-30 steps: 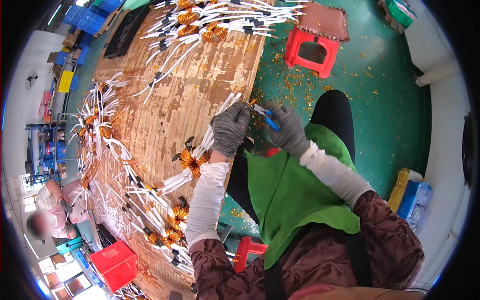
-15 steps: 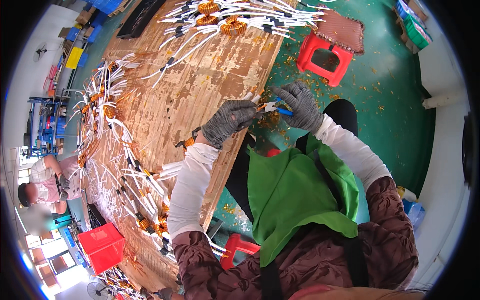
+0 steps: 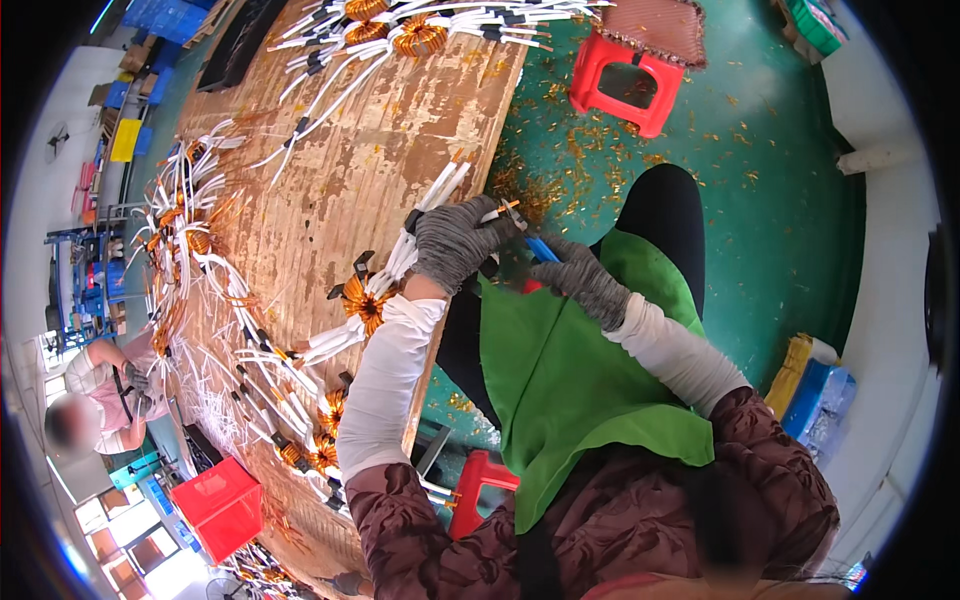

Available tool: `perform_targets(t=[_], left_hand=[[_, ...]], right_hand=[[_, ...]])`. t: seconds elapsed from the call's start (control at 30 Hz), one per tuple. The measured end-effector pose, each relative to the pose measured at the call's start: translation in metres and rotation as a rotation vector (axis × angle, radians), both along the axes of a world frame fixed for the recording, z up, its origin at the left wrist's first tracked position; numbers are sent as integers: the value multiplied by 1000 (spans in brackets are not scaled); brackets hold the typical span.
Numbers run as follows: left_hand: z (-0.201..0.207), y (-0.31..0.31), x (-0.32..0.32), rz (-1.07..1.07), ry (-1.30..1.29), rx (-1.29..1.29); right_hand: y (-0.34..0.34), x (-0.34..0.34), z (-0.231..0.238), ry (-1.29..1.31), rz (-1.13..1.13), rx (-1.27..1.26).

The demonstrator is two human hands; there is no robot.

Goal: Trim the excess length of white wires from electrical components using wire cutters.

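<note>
Green floor [image 3: 770, 250] is to the right of the fingers, with lots of little gold bits [image 3: 535, 185] just past the fingertips. Left of the fingers is an old, scratched wooden table [image 3: 380, 150]. The left hand [image 3: 460, 240], in a grey glove, is curled around a bunch of white wires [image 3: 405, 255]. One white wire [image 3: 489, 215] pokes out on the right side of its fingers and has a bare orange tip. The right hand [image 3: 585, 285], in a grey glove too, is wrapped around the blue handles of some pliers [image 3: 541, 249]. Their metal nose is at the orange tip, between the two hands, but I can't tell if it is biting. An orange coil [image 3: 362, 305] sits on the table, down and left of the left fingers. More coils [image 3: 420, 40] lie farther up from the fingers. Up and right of them stands a red stool [image 3: 656, 100] with a brown cushion [image 3: 655, 30]. Far left of the fingers is another person [image 3: 115, 400].
</note>
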State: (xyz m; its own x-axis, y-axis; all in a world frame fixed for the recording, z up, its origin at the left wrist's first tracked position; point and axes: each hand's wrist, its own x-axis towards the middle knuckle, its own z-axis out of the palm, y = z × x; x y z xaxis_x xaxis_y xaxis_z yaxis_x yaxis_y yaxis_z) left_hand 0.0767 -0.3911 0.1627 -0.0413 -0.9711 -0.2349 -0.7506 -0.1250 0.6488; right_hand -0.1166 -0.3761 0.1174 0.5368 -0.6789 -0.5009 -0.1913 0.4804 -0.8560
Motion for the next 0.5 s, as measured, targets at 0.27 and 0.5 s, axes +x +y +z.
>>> perform_targets(t=[0.27,0.5], left_hand=[[-9,5,-2,-74,-124,-19],[-11,-1,-4,-82,-335,-44]], right_hand=[[22,-5,-10,-281,-206,-52],[17,-24,-27,-321,-344,201]])
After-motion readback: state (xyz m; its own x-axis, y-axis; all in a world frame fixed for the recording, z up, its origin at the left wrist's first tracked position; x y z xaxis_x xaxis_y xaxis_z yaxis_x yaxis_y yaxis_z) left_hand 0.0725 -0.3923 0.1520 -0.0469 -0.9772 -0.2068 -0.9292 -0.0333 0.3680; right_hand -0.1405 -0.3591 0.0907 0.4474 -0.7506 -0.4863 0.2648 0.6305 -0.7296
